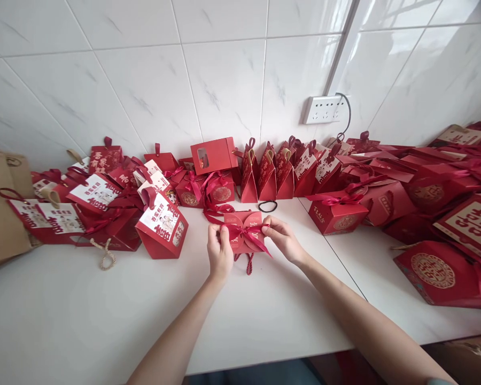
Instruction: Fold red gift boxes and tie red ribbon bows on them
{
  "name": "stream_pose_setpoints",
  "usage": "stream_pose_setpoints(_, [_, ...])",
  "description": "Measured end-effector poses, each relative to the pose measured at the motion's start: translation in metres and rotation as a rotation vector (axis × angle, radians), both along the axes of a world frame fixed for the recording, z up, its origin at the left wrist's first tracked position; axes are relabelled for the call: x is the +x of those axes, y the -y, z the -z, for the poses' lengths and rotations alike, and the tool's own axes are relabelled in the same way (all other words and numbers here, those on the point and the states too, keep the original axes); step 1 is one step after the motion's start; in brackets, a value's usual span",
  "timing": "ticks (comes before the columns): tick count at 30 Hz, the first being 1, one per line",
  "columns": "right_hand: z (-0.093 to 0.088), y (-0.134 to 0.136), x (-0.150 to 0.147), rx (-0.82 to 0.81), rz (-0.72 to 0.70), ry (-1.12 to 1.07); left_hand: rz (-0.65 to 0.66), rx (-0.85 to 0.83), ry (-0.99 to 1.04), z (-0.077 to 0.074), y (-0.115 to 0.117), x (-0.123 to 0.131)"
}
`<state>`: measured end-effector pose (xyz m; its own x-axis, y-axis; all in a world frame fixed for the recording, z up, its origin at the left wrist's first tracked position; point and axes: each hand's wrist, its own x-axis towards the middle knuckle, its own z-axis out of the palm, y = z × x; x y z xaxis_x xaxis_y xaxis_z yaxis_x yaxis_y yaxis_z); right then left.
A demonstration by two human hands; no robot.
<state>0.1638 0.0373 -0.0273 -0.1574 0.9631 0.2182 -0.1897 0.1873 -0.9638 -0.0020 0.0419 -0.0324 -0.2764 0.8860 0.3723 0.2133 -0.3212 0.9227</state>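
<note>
A small red box with petal-shaped top flaps stands at the middle of the white table, a dark red ribbon tied in a bow across its top. My left hand is at the box's left side, its fingers pinched on the ribbon's left loop. On the right, the thumb and fingers of my right hand pinch the bow's other loop. One ribbon tail hangs over the box's front right edge. A twisted red cord handle sticks out below the box, toward me.
Many red gift boxes line the tiled wall; one triangular box stands left of my hands. A black hair tie lies behind the box. Ribboned boxes pile up at right. At far left is a brown paper bag. A power strip hangs above.
</note>
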Motion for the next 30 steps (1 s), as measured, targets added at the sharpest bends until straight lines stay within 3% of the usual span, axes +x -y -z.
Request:
stream_pose_setpoints(10, [0.005, -0.007, -0.004, -0.027, 0.014, -0.037, 0.003, -0.012, -0.014, 0.003, -0.007, 0.000])
stream_pose_setpoints(14, [0.002, -0.002, 0.002, 0.047, 0.069, 0.096, 0.055, -0.012, -0.031, 0.000, -0.010, -0.006])
stream_pose_setpoints(18, [0.000, 0.002, 0.006, 0.344, 0.175, 0.439, 0.117, -0.013, -0.043, -0.001, -0.008, -0.008])
stream_pose_setpoints(21, [0.002, 0.000, 0.009, 0.510, 0.122, 0.692, 0.174, -0.025, -0.045, -0.001, -0.005, -0.006])
stream_pose_setpoints(30, [0.011, -0.007, 0.019, 0.482, 0.080, 0.747, 0.290, -0.097, 0.007, 0.002, -0.015, -0.010])
